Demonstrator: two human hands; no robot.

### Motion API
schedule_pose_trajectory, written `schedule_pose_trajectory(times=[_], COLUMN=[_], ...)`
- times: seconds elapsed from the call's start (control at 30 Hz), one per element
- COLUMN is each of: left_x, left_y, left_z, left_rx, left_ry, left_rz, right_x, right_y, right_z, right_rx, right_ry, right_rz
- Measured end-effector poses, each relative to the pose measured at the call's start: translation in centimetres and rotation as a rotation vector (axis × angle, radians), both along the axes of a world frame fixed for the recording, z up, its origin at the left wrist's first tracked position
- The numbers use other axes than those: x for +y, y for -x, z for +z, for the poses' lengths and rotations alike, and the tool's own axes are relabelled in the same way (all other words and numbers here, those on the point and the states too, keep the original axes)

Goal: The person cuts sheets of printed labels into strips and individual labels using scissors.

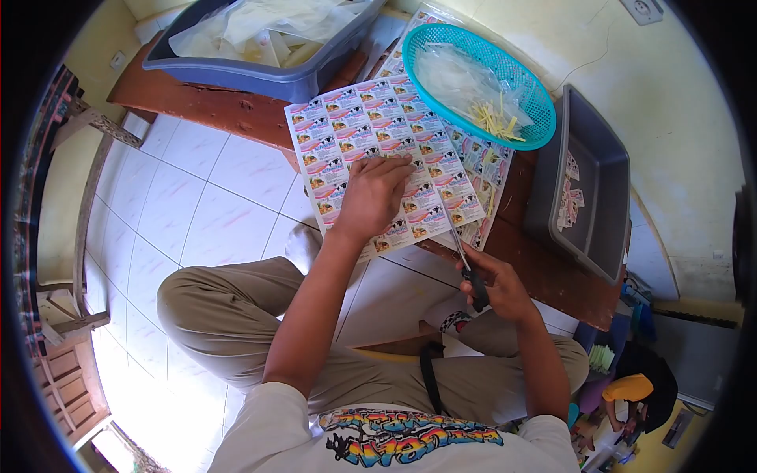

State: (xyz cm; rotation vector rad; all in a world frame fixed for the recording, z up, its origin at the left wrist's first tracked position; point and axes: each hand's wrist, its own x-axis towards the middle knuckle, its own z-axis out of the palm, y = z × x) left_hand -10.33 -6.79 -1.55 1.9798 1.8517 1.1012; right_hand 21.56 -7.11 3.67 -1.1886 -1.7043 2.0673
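Observation:
A large sheet of printed labels lies over the front edge of the low wooden table. My left hand rests on its middle, fingers bent together; whether they grip the paper is hidden. In my right hand is a pair of scissors with black handles. The blades reach up over the sheet's lower right part, between two columns of labels. More printed sheets lie beneath, to the right.
A teal basket with clear plastic bags and yellow strips stands behind the sheets. A blue-grey tub is at the back left. On the right, a grey bin holds cut labels. Another person is at the lower right.

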Motion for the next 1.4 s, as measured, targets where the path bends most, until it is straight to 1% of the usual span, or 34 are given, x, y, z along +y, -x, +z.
schedule_pose_trajectory(times=[0.03, 0.07, 0.13, 0.23, 0.8, 1.0, 1.17, 1.4], left_x=[0.33, 0.65, 1.08, 1.09, 1.09, 1.05, 1.01, 1.01], left_y=[0.35, 0.49, 0.58, 0.29, 0.38, 0.46, 0.48, 0.57], left_z=[0.02, -0.15, -0.32, -0.41, -0.59, -0.57, -0.51, -0.57], left_rx=[-0.022, -0.023, 0.019, 0.083, 0.058, 0.066, 0.064, 0.059], left_ry=[0.052, 0.051, -0.174, -0.206, -0.193, -0.192, -0.183, -0.182], left_rz=[-0.013, -0.013, 0.075, 0.123, 0.127, 0.123, 0.121, 0.119], right_x=[-0.08, -0.15, -0.25, -0.27, -0.14, -0.12, -0.19, -0.13], right_y=[0.04, 0.05, 0.14, 0.19, 0.31, 0.25, 0.30, 0.29], right_z=[0.02, 0.04, 0.05, 0.20, 0.50, 0.28, 0.57, 0.46], right_rx=[0.002, 0.003, -0.004, -0.003, -0.010, -0.023, -0.012, -0.038], right_ry=[0.014, 0.029, 0.028, 0.026, 0.044, 0.002, 0.040, 0.030], right_rz=[-0.009, -0.018, -0.019, -0.017, -0.002, 0.009, 0.003, 0.002])
